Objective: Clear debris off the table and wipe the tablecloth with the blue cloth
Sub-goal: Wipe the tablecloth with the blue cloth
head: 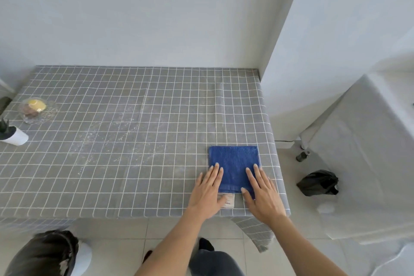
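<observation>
A folded blue cloth (234,163) lies flat near the table's front right corner, on a grey checked tablecloth (134,119). My left hand (207,192) rests flat with straight fingers on the cloth's left edge, and a white label (229,200) sticks out beside its thumb. My right hand (262,195) presses flat on the cloth's right side, fingers straight. Pale powdery streaks of debris (118,132) spread over the middle of the tablecloth.
A glass dish (38,110) holding yellow and brownish items stands at the far left, with a small white plant pot (13,136) in front of it. A black bag (318,182) lies on the floor to the right. A white-covered piece of furniture (369,141) stands at right.
</observation>
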`<state>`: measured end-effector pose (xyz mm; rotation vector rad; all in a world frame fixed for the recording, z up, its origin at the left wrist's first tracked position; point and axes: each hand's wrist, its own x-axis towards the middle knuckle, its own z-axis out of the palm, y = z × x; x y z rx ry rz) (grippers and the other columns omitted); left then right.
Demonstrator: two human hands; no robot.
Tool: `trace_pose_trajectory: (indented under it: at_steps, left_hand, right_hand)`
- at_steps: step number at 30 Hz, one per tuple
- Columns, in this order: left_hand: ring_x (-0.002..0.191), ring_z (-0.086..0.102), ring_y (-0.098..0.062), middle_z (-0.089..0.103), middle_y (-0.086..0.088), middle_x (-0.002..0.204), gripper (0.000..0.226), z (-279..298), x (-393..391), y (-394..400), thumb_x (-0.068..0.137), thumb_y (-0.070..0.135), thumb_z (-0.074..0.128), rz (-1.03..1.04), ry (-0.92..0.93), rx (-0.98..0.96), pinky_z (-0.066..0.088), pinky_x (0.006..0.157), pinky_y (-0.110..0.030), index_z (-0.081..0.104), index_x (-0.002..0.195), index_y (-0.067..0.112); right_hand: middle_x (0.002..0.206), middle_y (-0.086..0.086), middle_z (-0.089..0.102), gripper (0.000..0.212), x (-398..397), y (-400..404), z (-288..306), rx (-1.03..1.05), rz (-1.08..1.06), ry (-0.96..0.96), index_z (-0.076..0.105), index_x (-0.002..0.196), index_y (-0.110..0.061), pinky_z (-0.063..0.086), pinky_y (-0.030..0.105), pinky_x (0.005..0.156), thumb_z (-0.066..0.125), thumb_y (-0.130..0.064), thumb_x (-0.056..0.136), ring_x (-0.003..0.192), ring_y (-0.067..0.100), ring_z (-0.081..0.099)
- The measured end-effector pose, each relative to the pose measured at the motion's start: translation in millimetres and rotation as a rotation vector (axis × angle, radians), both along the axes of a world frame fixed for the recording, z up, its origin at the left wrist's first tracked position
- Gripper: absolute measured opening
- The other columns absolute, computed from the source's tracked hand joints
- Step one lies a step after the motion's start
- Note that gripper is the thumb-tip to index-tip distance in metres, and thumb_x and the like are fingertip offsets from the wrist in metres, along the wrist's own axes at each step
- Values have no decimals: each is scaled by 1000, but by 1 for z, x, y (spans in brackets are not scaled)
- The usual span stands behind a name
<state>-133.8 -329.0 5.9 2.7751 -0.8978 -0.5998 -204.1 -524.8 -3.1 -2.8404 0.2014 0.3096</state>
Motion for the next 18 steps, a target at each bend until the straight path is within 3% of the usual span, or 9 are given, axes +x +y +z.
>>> trace_pose_trajectory:
  at_steps: [3, 10, 14, 18]
  left_hand:
    - [145, -18, -16, -26, -1, 154, 72, 2, 1, 2, 99, 43, 29, -29, -35, 27, -8, 119, -40, -15, 149, 15]
    - [146, -10, -23, -21, -8, 153, 73, -1, -2, -5, 84, 48, -7, -54, -143, 63, -12, 114, -40, -13, 146, 10]
    - [144, -12, -26, -17, -10, 154, 85, -7, -1, -10, 86, 65, 8, -36, -167, 97, -10, 113, -45, -8, 147, 8]
    - [144, -8, -22, -11, -9, 156, 73, -5, -4, -14, 96, 52, 25, 25, -189, 62, -9, 111, -46, -6, 146, 9]
  right_hand:
    - [156, -5, -13, 76, -7, -10, -2, 19, 78, -7, -2, 151, -26, -6, 30, 117, 18, -65, 89, 144, 13, -12]
    - [157, -5, -13, 73, 2, -11, -2, 10, 82, -18, -3, 151, -27, -8, 30, 117, 18, -57, 87, 144, 12, -12]
    - [157, -5, -7, 70, 2, -9, -7, 36, 49, -48, 3, 152, -27, -2, 33, 118, 23, -54, 91, 145, 12, -7]
    - [154, 6, 25, 61, 6, -7, -10, 4, 24, -129, 30, 148, -18, 22, 40, 114, 51, -37, 93, 142, 24, 25]
